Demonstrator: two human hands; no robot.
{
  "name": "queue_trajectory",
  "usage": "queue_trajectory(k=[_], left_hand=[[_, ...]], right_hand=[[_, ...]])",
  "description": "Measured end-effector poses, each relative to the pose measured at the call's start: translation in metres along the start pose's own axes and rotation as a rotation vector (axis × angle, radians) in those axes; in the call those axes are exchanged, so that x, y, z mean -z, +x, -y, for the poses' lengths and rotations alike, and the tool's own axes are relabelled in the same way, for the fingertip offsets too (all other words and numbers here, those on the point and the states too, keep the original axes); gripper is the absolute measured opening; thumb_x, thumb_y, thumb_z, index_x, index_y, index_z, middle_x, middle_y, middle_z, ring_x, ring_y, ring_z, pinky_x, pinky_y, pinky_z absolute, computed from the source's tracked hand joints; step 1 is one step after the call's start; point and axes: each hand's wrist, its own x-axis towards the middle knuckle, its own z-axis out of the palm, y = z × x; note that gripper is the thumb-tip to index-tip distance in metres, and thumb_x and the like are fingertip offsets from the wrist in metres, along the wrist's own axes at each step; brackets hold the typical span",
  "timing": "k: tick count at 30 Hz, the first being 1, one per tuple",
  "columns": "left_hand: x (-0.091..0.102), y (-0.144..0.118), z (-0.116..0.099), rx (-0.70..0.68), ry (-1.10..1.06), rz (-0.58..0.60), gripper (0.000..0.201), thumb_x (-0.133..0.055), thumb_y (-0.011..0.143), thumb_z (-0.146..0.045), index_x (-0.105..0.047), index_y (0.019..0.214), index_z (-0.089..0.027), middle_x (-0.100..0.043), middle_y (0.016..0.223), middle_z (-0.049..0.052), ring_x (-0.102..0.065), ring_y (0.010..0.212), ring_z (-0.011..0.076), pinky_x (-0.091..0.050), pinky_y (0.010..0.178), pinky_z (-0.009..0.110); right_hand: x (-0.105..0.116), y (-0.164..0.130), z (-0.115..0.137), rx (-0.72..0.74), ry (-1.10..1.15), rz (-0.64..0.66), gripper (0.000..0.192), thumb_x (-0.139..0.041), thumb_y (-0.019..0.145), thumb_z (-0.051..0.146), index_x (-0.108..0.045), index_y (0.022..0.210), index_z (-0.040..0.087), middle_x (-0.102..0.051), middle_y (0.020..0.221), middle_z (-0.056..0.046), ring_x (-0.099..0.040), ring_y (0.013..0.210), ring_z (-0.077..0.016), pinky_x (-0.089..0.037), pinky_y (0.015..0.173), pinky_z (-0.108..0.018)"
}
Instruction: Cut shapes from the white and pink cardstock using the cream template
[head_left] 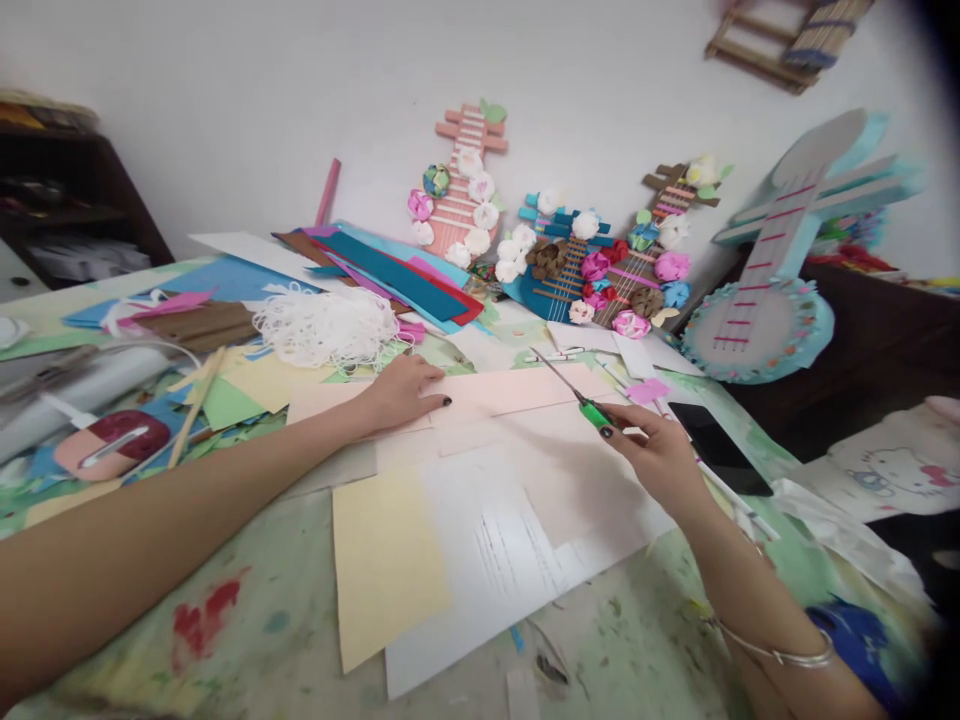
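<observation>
A pale pink sheet of paper [517, 390] lies flat near the middle of the bench [285, 600], on top of other loose sheets. The left hand [405, 393] presses down on its near left part, palm down with the fingers spread flat, gripping nothing. The right hand [652, 450] is closed around the green handles of a pair of scissors [574, 390], whose blades point up and to the left over the pink sheet, slightly parted. A thin bangle [780, 655] circles the right wrist.

Just in front of the pink sheet lie a white printed page [495, 570] and a yellow sheet [382, 570], overlapping. To the right of the right hand a dark phone [720, 450] lies on the bench. Behind the left hand sits a tangle of white string [326, 325], and farther back a stack of coloured sheets [405, 275]. Paper guitars decorated with paper flowers [562, 260] lean against the wall; a large blue one [765, 290] stands to the right.
</observation>
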Motion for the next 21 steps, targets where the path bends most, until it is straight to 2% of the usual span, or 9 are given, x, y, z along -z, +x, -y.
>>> queue_trajectory(k=[3, 7, 12, 17, 21], left_hand=[[0.005, 0.001, -0.003, 0.047, -0.012, 0.015, 0.034, -0.061, 0.078, -0.042, -0.072, 0.101, -0.020, -0.069, 0.099, 0.007, -0.062, 0.095, 0.0251, -0.049, 0.086, 0.035], [0.012, 0.000, -0.010, 0.103, -0.029, 0.034, 0.028, -0.060, 0.079, -0.035, -0.072, 0.101, -0.019, -0.070, 0.097, 0.005, -0.064, 0.087, 0.0208, -0.050, 0.078, 0.029], [0.019, -0.003, -0.022, 0.134, 0.007, 0.076, 0.014, -0.059, 0.088, -0.027, -0.069, 0.091, -0.017, -0.067, 0.093, 0.005, -0.063, 0.087, 0.0177, -0.050, 0.083, 0.032], [0.026, -0.002, -0.035, 0.171, 0.076, 0.180, 0.024, -0.060, 0.094, -0.035, -0.062, 0.105, -0.013, -0.064, 0.104, 0.006, -0.062, 0.095, 0.0194, -0.052, 0.085, 0.040], [0.027, 0.009, -0.037, 0.215, 0.087, 0.323, 0.031, -0.059, 0.095, -0.036, -0.059, 0.117, -0.014, -0.062, 0.115, 0.009, -0.063, 0.098, 0.0206, -0.054, 0.085, 0.041]], right_hand=[[0.000, -0.008, -0.009, -0.095, 0.117, -0.062, 0.037, -0.071, 0.067, 0.040, -0.077, 0.096, 0.018, -0.074, 0.093, -0.009, -0.063, 0.077, -0.0216, -0.052, 0.066, -0.034], [-0.001, -0.012, -0.015, -0.148, 0.208, -0.096, 0.038, -0.074, 0.065, 0.041, -0.077, 0.095, 0.018, -0.075, 0.093, -0.009, -0.063, 0.081, -0.0221, -0.053, 0.067, -0.033], [0.002, -0.010, -0.017, -0.148, 0.229, -0.133, 0.043, -0.076, 0.063, 0.047, -0.078, 0.095, 0.018, -0.074, 0.087, -0.008, -0.064, 0.078, -0.0222, -0.052, 0.064, -0.033], [0.001, -0.011, -0.018, -0.136, 0.239, -0.099, 0.042, -0.077, 0.062, 0.045, -0.078, 0.093, 0.017, -0.075, 0.090, -0.010, -0.064, 0.078, -0.0223, -0.052, 0.064, -0.032], [0.000, -0.012, -0.021, -0.104, 0.219, -0.046, 0.040, -0.075, 0.066, 0.044, -0.077, 0.096, 0.019, -0.075, 0.093, -0.009, -0.066, 0.081, -0.0232, -0.054, 0.066, -0.033]])
